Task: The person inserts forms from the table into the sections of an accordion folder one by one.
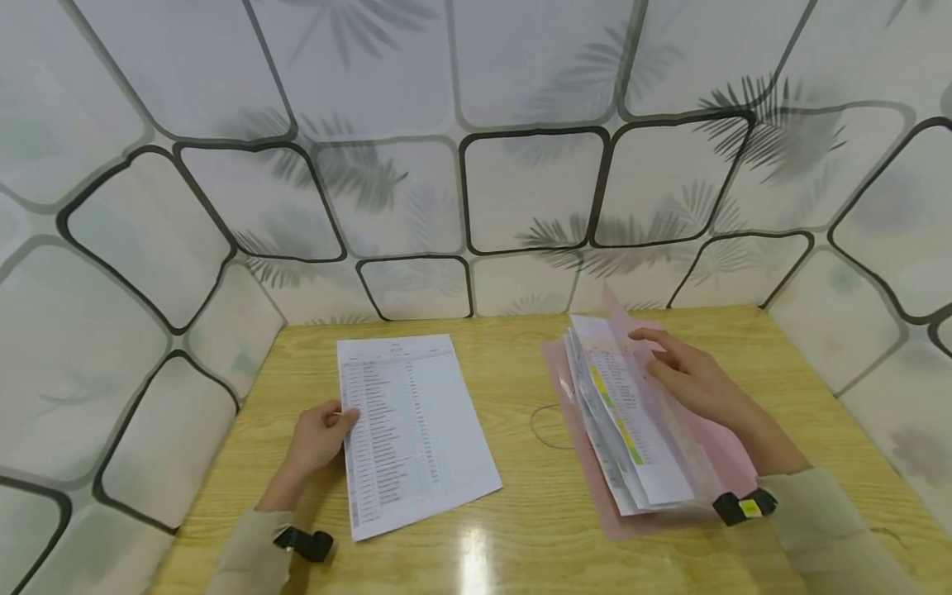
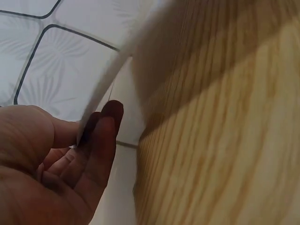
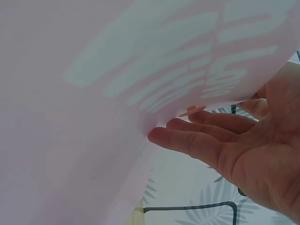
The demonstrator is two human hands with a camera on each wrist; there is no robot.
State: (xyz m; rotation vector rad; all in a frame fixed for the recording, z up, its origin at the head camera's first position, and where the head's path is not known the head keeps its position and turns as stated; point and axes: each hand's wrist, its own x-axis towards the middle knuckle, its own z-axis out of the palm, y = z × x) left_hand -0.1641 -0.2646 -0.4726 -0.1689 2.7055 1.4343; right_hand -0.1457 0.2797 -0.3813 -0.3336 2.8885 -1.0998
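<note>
On my feed, the printed sheet (image 1: 416, 438) at seven o'clock could crease if tugged, and papers (image 1: 617, 388) in the pink folder (image 1: 593, 463) at four slide out if its cover (image 3: 84, 131) jerks; the left hand (image 1: 316, 442), at eight, pinches the sheet's edge, the right hand (image 1: 699, 380) touches the cover with nearly straight fingers

Table (image 1: 513, 355): before the wall (image 1: 402, 198)
Printed sheet (image 1: 439, 446): over the table's left part
Folder (image 1: 597, 471): on the table, right of the sheet
Paper stack (image 1: 625, 421): in the folder, left of its raised cover (image 1: 673, 430)
Cord (image 1: 531, 421): between sheet and folder
</note>
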